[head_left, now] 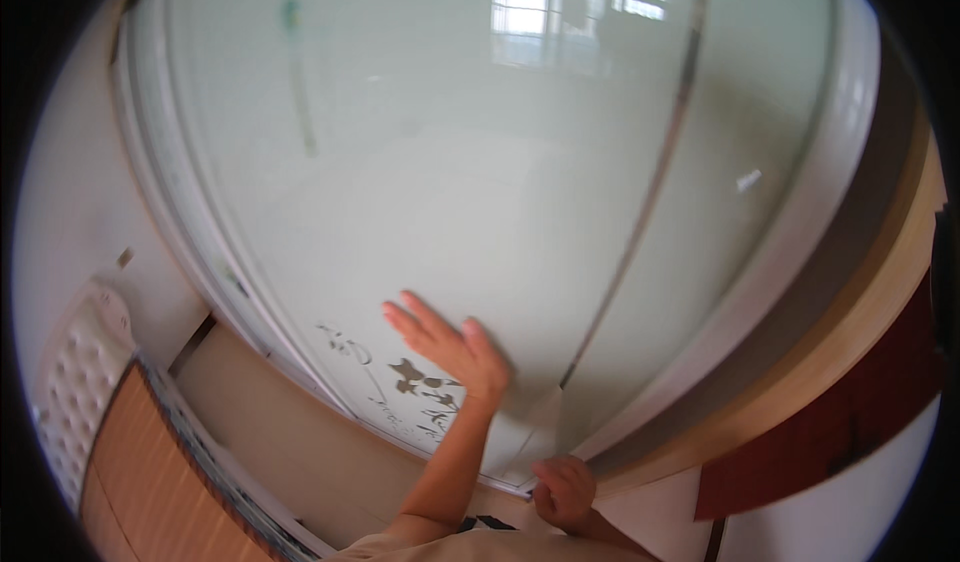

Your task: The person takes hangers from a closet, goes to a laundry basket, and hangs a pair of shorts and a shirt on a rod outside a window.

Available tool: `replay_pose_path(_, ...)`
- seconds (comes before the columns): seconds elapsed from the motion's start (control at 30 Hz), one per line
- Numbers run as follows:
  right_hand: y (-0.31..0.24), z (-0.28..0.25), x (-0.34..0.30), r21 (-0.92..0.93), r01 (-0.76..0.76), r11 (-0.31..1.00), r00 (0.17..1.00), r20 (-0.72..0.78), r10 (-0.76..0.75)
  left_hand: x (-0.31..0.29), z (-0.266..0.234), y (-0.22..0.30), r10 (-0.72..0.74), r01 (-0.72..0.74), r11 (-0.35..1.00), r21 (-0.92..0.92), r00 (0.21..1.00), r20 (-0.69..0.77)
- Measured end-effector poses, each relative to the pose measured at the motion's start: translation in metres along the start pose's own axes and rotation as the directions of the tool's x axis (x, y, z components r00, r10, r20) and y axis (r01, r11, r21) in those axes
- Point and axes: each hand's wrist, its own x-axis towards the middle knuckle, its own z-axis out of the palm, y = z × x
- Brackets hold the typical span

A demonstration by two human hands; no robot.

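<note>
"One glossy, pale-green glass panel (450,182): state its position."

"Ahead of the person, bordered by a smooth silvery frame (858,92); dark floral decoration (408,374) marks its lower left area."

"State of the left hand (450,354)?"

"Fingers extended and apart, palm toward the panel."

"Right hand (566,492)?"

"Fingers curled, near the panel's lower corner; whether they close on anything cannot be told."

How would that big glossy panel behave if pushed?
The panel may feel slippery, judging by its clear window reflection. It looks stiff, with no dent visible near the left hand. If glass, as its sheen suggests, it could be fragile.
</note>
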Motion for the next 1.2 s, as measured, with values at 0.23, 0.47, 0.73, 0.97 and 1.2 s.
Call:
replay_pose_path(0.23, 0.028, -0.023, -0.037, -0.052, -0.024, 0.998, 0.991, -0.136, 0.017, -0.009, -0.006, -0.041, 0.164, -0.163, 0.986, 0.038, 0.986, -0.019)
replay_pose_path(0.47, 0.056, -0.051, -0.09, -0.023, -0.27, 0.963, 0.947, -0.186, 0.261, -0.016, -0.022, -0.051, -0.218, 0.217, 0.961, 0.171, 0.976, -0.013)
replay_pose_path(0.73, 0.054, -0.016, -0.07, -0.13, -0.475, 0.87, 0.86, -0.277, 0.428, -0.047, -0.042, -0.037, 0.219, -0.142, 0.964, -0.224, 0.903, 0.37)
replay_pose_path(0.97, 0.076, -0.04, -0.076, -0.218, -0.652, 0.726, 0.746, -0.351, 0.566, -0.007, -0.031, -0.088, 0.095, -0.09, 0.995, -0.036, 0.984, 0.149)
replay_pose_path(1.2, 0.113, -0.048, -0.032, -0.162, -0.606, 0.779, 0.748, -0.449, 0.489, 0.022, -0.042, -0.109, -0.035, 0.045, 0.997, -0.055, 0.984, 0.176)
